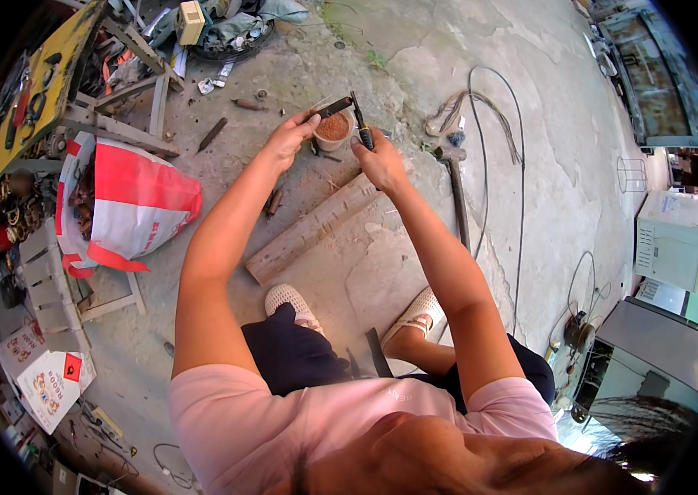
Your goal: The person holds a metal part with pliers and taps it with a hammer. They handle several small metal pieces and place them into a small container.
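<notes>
To work the dark tube well, it would help to brace it firmly in the left hand, line the pliers up squarely with its end, and squeeze evenly, with fingertips clear of the metal. The left grip is closed around the tube's near end, thumb and fingers pinching it. The right hand is wrapped round the pliers' handles; their tip meets or sits just beside the tube's far end, too small to tell which.

Below the tube is a pale cup of reddish powder. Nearer the feet, a wooden plank lies slantwise on the floor. To its right are a hammer and a black cable; to the left, a red-and-white bag and a yellow worktop carrying tools.
</notes>
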Demonstrator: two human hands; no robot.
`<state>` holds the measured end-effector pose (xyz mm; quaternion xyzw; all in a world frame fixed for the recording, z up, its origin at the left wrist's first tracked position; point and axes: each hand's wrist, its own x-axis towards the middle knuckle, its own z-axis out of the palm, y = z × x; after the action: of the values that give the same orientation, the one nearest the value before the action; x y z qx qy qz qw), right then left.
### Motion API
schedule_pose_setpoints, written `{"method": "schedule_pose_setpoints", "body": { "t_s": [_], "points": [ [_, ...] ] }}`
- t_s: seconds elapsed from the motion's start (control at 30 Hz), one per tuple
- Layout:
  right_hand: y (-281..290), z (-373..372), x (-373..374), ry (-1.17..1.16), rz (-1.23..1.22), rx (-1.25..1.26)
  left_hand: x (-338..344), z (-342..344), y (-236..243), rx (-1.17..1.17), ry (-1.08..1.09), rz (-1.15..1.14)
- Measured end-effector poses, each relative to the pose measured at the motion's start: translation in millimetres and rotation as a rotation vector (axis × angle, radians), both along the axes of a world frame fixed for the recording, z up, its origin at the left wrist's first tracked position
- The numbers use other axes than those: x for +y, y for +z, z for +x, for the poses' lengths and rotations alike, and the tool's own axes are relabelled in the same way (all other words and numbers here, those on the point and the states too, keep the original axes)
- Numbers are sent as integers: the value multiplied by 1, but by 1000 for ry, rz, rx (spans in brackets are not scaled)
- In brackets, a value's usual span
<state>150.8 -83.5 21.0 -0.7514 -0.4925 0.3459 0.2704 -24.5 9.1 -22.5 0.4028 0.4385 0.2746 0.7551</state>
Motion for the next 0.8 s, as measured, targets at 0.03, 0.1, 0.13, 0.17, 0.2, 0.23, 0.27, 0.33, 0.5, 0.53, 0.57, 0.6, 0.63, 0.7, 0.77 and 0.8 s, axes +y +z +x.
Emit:
{"method": "schedule_pose_setpoints", "body": {
  "t_s": [0.03,0.1,0.13,0.17,0.2,0.23,0.27,0.33,0.5,0.53,0.57,0.6,0.63,0.7,0.77,0.8],
  "points": [
    [-1,0,0,-57,41,23,0,0,0,5,2,5],
    [-2,-2,-1,-172,125,67,2,0,1,15,7,15],
    [-1,-2,1,-115,86,42,5,-1,-6,2,46,38],
    [1,-2,0,-58,42,17,7,0,-16,-10,84,55],
    [2,-3,0,0,0,-8,9,-1,-26,-22,123,73],
    [0,-2,-1,-46,51,5,10,-1,-25,77,118,194],
    [-4,-2,-2,-91,103,18,12,-3,-23,176,115,314],
    [-1,-5,-4,-119,165,66,9,-5,-5,504,68,658],
    [-3,-11,-4,88,24,98,-2,4,48,931,10,1367],
    [-2,-16,-4,40,57,171,-2,5,48,941,22,1415],
    [2,-22,-5,-9,90,244,0,6,48,950,34,1462],
    [4,-26,-6,-58,122,317,0,7,48,959,46,1510],
    [1,-23,-5,-5,66,273,0,9,48,961,46,1506],
    [-9,-13,-2,99,-47,185,-1,13,49,963,48,1497],
    [-4,-19,-5,-6,32,264,1,9,41,985,53,1499],
    [-2,-21,-6,-59,72,304,2,8,38,997,56,1499]
  ]
}}
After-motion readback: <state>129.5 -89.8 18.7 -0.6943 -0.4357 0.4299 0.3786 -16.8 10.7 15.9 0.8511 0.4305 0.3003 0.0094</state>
